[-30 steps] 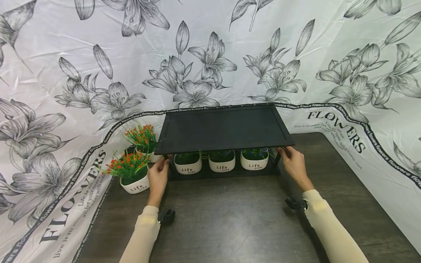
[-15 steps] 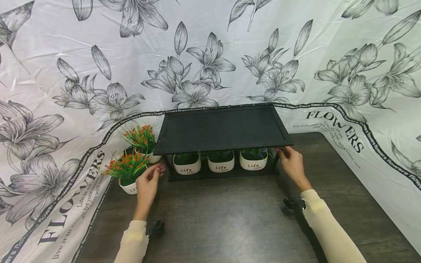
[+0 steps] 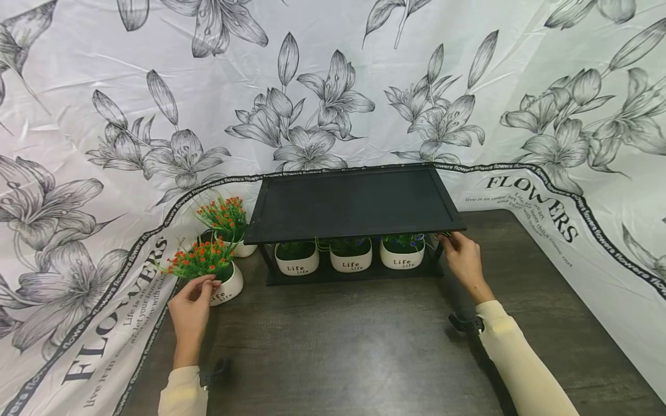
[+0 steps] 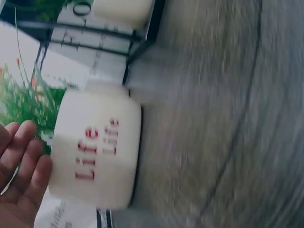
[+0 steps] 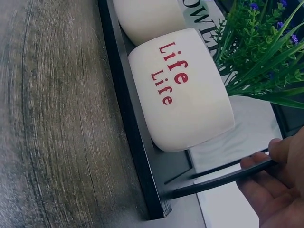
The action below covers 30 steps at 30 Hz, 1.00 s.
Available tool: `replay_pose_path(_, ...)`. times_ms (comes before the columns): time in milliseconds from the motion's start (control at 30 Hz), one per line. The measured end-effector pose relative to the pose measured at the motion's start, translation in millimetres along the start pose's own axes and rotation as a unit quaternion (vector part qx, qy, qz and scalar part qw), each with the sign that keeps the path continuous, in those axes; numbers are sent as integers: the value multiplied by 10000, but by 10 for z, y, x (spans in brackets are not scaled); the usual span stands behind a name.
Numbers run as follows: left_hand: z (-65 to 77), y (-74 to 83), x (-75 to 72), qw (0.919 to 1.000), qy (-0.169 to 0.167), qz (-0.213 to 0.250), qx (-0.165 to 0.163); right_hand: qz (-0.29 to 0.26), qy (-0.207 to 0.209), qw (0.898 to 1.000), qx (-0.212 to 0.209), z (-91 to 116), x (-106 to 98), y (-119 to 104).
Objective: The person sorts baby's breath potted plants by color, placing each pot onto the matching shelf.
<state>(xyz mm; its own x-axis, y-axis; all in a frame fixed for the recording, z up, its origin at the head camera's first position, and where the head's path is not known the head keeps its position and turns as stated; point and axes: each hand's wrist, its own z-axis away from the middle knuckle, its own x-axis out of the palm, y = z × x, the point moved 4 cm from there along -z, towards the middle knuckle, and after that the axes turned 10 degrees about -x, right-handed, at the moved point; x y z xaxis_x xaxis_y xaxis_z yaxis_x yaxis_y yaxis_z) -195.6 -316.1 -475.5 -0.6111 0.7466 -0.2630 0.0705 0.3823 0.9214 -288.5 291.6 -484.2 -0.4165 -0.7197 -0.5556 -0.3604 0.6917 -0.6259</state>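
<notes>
My left hand (image 3: 188,312) is at the front white pot (image 3: 229,284) of orange-red flowers (image 3: 203,258), left of a black two-tier shelf (image 3: 354,203). The left wrist view shows its loosely bent fingers (image 4: 29,164) right at the pot's rim, not wrapped round it; "Life Life" is lettered on the side. My right hand (image 3: 465,263) holds the shelf's right side under the top board. Up close, the thumb and fingers grip a thin black post (image 5: 223,180). A white pot (image 5: 183,95) of purple flowers stands beside it on the lower tier.
Three white pots, the middle one (image 3: 351,258) among them, line the lower tier; the top board hides most of their plants. Another orange-flowered pot (image 3: 244,247) stands behind the front one. Lily-printed cloth (image 3: 322,86) backs the dark wooden table (image 3: 359,341).
My left hand has let go of the shelf's left side and moved left and nearer to the front orange-flowered pot. My right hand has kept its hold on the shelf.
</notes>
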Motion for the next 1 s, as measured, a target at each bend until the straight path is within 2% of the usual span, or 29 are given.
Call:
replay_pose_path(100, -59, -145, -115, 9990, 360, -240, 57, -14, 27, 10000, -22, 6, 1, 9)
replay_pose_path(167, -130, -314, -178, 9971, 606, -463, -5, -39, 38, 10000, -22, 7, 1, 9)
replay_pose_path(200, -145, -342, -204, 9961, 693, -537, -59, -48, 38, 10000, -15, 7, 2, 9)
replay_pose_path(300, -197, -419, -258, 9937, 706, -805, -338, -65, 33, 10000, -7, 9, 1, 1)
replay_pose_path(367, -236, -472, -266, 9935, 415, -844, -642, -78, 26, 10000, -5, 9, -2, -2)
replay_pose_path(467, -301, -553, -233, 9911, -400, -556, -1144, -58, 12, 10000, 8, 9, -4, -2)
replay_pose_path(567, -360, -632, -172, 9789, -1279, -21, -1593, -33, 22, 10000, 28, 6, -4, 6)
replay_pose_path(667, -399, -695, -114, 9651, -1865, 192, -1831, -17, 47, 10000, 23, 5, -4, 15)
replay_pose_path(767, -409, -737, -69, 9566, -2179, 126, -1934, -25, 50, 10000, 36, 8, 3, 24)
replay_pose_path(900, -400, -768, -50, 9547, -2271, -196, -1911, -57, 42, 9999, 71, 12, 14, 26)
replay_pose_path(1000, -397, -773, -41, 9561, -2326, -459, -1720, -72, 69, 9999, 75, 11, 16, 25)
